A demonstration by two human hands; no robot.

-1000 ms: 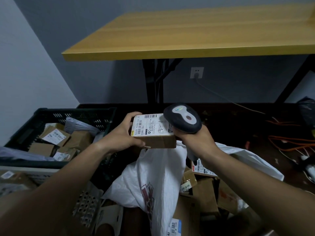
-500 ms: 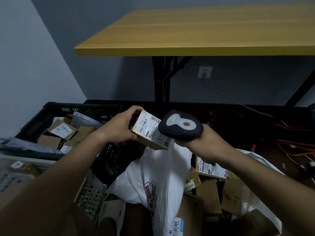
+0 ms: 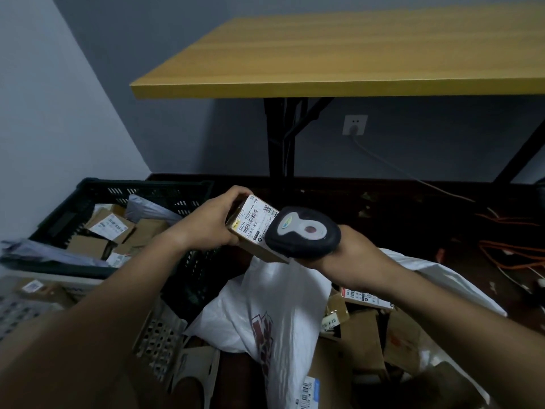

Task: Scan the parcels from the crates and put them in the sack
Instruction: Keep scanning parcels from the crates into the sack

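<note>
Parcel (image 3: pixel 253 228) gripped in left hand (image 3: pixel 206 225); right hand (image 3: pixel 351 252) grips scanner (image 3: pixel 303 231) touching it, sack (image 3: pixel 277 308) below both hands.

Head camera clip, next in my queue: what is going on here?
A person is scanning a parcel. The left hand grips a small brown cardboard box with a white barcode label, tilted, above the open white plastic sack. The right hand holds a black handheld scanner right against the label. The sack already holds several cardboard parcels, and more wait in the black plastic crate on the left. This box has not yet gone into the sack.
</note>
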